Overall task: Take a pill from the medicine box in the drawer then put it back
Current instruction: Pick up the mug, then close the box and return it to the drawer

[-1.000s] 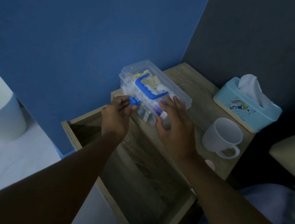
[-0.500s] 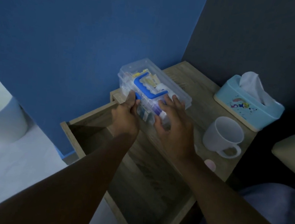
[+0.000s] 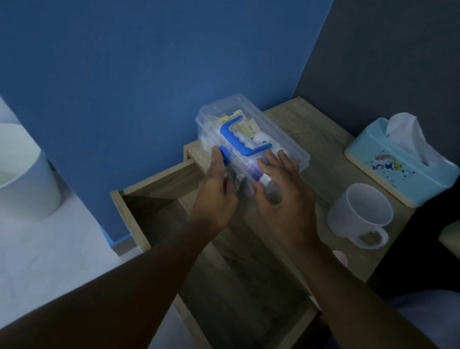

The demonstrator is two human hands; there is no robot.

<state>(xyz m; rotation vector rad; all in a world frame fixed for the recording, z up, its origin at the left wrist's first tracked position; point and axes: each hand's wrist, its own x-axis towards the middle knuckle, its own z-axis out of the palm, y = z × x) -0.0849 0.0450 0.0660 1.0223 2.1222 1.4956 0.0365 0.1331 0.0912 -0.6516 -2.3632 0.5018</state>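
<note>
Counter is a wood-grain nightstand top, with its drawer pulled open towards 6 o'clock and showing bare wood inside. Medicine box sits on the counter's front-left corner, about 12 o'clock from your hands: clear plastic, lid down, blue handle on top, yellow and white packs visible through it. Any print on those packs is too blurred to read. Your left hand has fingertips pressed on the blue latch at the box's front edge. Your right hand lies flat on the lid's near right end, fingers spread, clamped on nothing. Tissue box at 2 o'clock, light blue with a cartoon print, no legible text. White mug at 3 o'clock.
</note>
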